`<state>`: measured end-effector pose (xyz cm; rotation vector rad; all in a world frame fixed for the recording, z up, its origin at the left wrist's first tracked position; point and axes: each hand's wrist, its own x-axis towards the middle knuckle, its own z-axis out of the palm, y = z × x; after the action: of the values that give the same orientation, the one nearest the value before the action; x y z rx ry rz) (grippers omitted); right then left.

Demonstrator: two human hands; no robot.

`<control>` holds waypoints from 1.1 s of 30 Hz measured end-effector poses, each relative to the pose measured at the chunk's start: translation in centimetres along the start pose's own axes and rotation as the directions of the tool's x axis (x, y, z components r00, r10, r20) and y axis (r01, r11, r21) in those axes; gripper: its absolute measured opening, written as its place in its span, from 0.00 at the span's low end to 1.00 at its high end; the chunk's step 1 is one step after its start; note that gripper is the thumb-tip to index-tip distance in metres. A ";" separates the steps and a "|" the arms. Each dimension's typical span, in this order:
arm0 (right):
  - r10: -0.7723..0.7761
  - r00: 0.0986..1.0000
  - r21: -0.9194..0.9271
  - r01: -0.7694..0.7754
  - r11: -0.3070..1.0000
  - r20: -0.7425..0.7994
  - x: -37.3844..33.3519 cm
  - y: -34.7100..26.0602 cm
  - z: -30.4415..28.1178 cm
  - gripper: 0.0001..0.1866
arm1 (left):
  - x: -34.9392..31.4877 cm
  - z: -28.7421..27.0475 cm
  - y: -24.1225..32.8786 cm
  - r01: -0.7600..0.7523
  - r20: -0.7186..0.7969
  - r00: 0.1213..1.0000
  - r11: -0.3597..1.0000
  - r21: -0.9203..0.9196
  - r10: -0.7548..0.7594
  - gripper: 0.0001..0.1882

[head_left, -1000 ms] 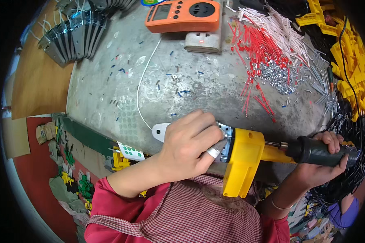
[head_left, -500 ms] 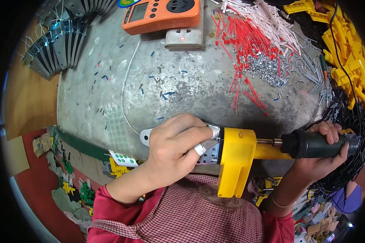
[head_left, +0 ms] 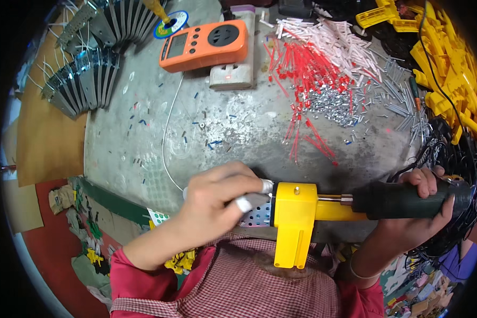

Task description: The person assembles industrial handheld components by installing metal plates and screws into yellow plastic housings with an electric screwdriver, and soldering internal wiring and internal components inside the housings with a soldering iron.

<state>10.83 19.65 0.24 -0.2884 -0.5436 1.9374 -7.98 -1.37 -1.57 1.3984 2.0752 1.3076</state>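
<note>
A scuffed grey tabletop (head_left: 355, 153) spans the middle; at lower centre, a boxy yellow plastic housing (head_left: 294, 222). Lower right, the right hand (head_left: 420, 220) grasps a dark cylindrical driver (head_left: 384, 201). The left hand (head_left: 212, 199) bends taped fingers over a perforated metal plate (head_left: 258, 217), grip unclear.

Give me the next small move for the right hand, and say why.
Probably press the dark driver gently straight toward the yellow housing: the right hand grips it, its shaft points into the housing's side, and the left hand is at the perforated metal plate opposite. Whether the tip is seated is hidden.
</note>
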 end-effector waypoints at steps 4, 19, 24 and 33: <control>-0.064 0.994 -0.031 0.067 0.997 0.092 -0.4 -1.0 -0.6 0.23 | 4.0 -2.1 -0.1 -0.111 0.091 0.993 0.906 0.409 0.081 0.10; -0.104 0.994 -0.074 0.105 0.992 0.030 -2.8 -2.0 -0.8 0.21 | 7.5 1.2 -0.6 -0.477 0.401 0.878 0.538 0.695 0.261 0.12; -0.105 0.993 -0.051 0.107 0.993 0.045 -3.2 -2.4 -1.0 0.21 | 6.5 0.0 0.0 -0.587 0.525 0.809 0.373 0.719 0.262 0.08; -0.082 0.994 0.004 0.082 0.997 0.071 -4.3 -2.6 -1.7 0.21 | 7.8 0.9 -0.2 -0.615 0.530 0.785 0.302 0.728 0.322 0.05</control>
<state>15.50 17.04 -0.16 -0.1941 -0.5916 1.8739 -11.19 5.73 -0.50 2.6184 2.2487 -0.1110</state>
